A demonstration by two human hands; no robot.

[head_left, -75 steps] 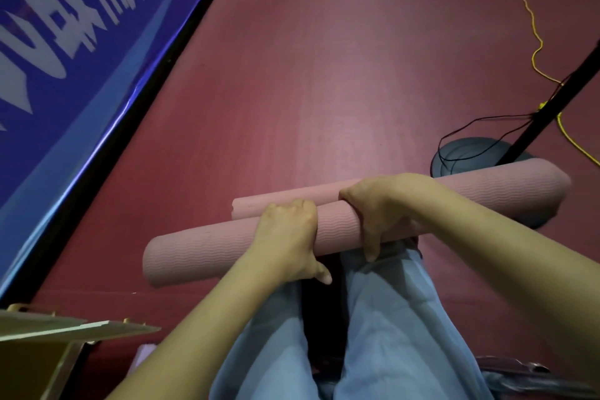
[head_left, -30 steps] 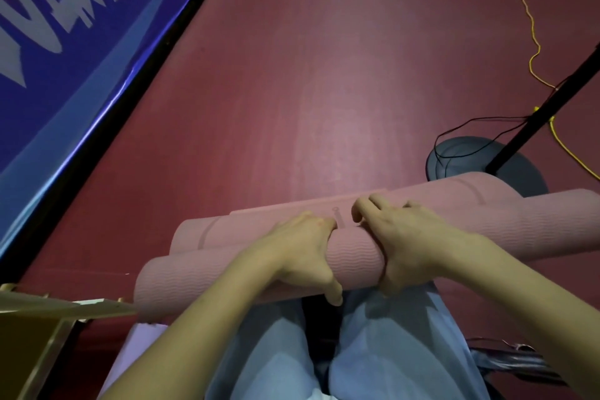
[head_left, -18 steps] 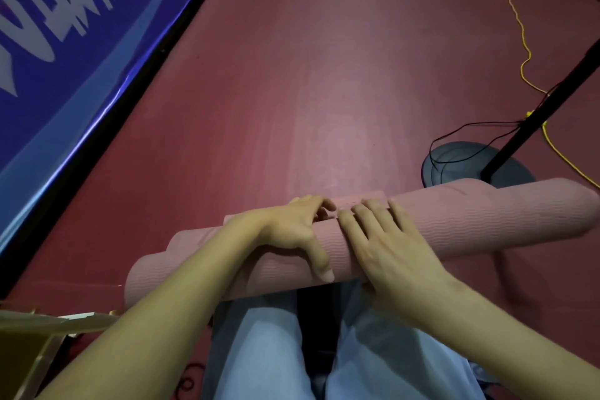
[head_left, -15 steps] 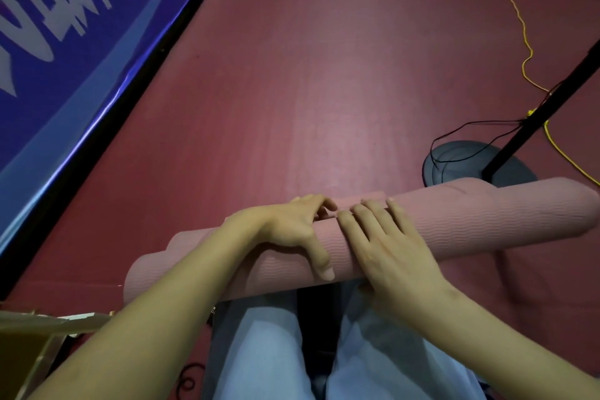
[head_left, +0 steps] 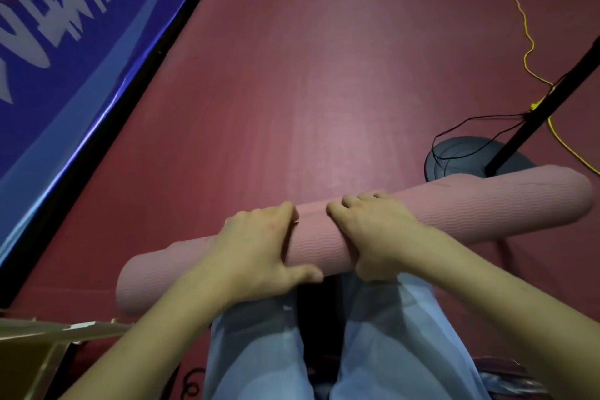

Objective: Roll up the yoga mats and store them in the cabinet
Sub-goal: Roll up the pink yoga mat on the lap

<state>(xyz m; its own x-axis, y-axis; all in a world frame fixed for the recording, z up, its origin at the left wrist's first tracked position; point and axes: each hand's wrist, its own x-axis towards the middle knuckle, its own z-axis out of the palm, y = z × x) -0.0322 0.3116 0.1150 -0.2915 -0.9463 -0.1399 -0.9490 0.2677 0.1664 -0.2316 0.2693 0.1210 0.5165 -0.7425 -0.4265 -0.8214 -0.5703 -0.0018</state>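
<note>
The pink ribbed foam yoga mat roll is clamped above the lap by the left hand and right hand, side by side. Even pressure should be kept so the roll stays tight.

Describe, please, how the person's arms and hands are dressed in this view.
Both forearms are bare, with no sleeves in view. The left hand and right hand wear no gloves, and no rings, watch or bracelet can be seen.
</note>
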